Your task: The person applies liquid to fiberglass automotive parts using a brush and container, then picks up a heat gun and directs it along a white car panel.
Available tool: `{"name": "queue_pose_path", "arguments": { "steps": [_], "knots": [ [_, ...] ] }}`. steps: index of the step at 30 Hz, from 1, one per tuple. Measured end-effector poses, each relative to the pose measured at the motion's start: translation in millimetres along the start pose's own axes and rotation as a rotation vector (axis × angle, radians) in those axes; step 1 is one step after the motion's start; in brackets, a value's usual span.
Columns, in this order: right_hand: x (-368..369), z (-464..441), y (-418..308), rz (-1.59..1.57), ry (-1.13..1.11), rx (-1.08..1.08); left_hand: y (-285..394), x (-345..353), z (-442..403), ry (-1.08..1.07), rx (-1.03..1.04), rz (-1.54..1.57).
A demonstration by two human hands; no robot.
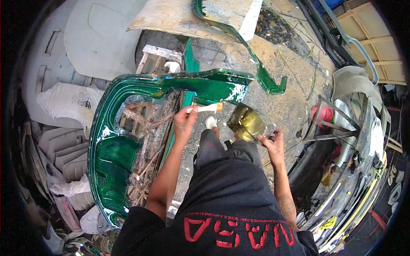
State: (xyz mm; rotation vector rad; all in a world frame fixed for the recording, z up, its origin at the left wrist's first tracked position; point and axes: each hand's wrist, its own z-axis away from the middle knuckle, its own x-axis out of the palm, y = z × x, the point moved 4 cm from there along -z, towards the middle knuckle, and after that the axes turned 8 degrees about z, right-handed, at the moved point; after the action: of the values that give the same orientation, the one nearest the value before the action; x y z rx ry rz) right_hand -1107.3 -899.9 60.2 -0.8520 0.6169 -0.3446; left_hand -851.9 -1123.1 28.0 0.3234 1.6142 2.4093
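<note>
A brush [207, 108] with a white handle and an orange-brown tip is in my left hand [185, 123], its fingers wrapped round the handle. My right hand [273, 147] grips the edge of a clear container [248, 121] that holds a yellowish-green liquid and is tilted. The brush tip is just left of the container, apart from it. Beside and beyond my left hand lies a large glossy green moulded part [112, 160], curved, with wet-looking highlights, over a wooden frame.
A narrow green strip [252, 53] and a pale panel [179, 19] lie ahead. Plastic-wrapped material [68, 104] is at the left. A metal stand [331, 136] and stacked long strips [363, 196] are at the right. My shoe [210, 122] rests on the stained floor.
</note>
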Motion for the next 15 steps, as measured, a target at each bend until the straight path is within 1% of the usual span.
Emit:
{"name": "queue_pose_path", "arguments": {
  "steps": [1, 3, 4, 6, 7, 9, 10, 11, 13, 14, 15],
  "knots": [
    [4.1, 0.3, -7.5, 0.003, 0.008, 0.0, 6.7, 16.9, 2.8, -0.111, 0.109, -0.033],
    [11.1, 1.1, -22.6, 0.076, 0.011, -0.035, 17.9, 48.8, 11.9, -0.209, 0.221, -0.174],
    [11.3, 3.4, -32.6, 0.206, 0.032, -0.031, 17.4, 61.5, 13.7, -0.236, 0.279, -0.226],
    [16.9, 1.6, -31.7, 0.185, 0.028, -0.061, 15.8, 82.3, 15.5, -0.295, 0.384, -0.389],
    [19.8, 1.2, -30.7, 0.161, 0.023, -0.088, 15.1, 87.0, 15.5, -0.298, 0.386, -0.386],
    [23.4, 4.4, -34.5, 0.164, 0.03, -0.107, 17.8, 99.8, 20.6, -0.387, 0.611, -0.648],
    [23.9, 7.0, -41.8, 0.203, 0.04, -0.095, 13.1, 102.2, 22.7, -0.435, 0.593, -0.658],
    [23.5, 8.1, -46.6, 0.242, 0.05, -0.082, 10.8, 102.7, 24.6, -0.438, 0.597, -0.655],
    [23.6, 8.0, -44.8, 0.236, 0.049, -0.063, 3.3, 102.0, 27.5, -0.507, 0.54, -0.63],
    [24.1, 7.7, -41.7, 0.228, 0.061, -0.088, 0.2, 99.8, 25.1, -0.51, 0.541, -0.631],
    [24.0, 7.5, -39.7, 0.219, 0.073, -0.114, -1.9, 94.1, 20.2, -0.456, 0.541, -0.547]
  ]
}}
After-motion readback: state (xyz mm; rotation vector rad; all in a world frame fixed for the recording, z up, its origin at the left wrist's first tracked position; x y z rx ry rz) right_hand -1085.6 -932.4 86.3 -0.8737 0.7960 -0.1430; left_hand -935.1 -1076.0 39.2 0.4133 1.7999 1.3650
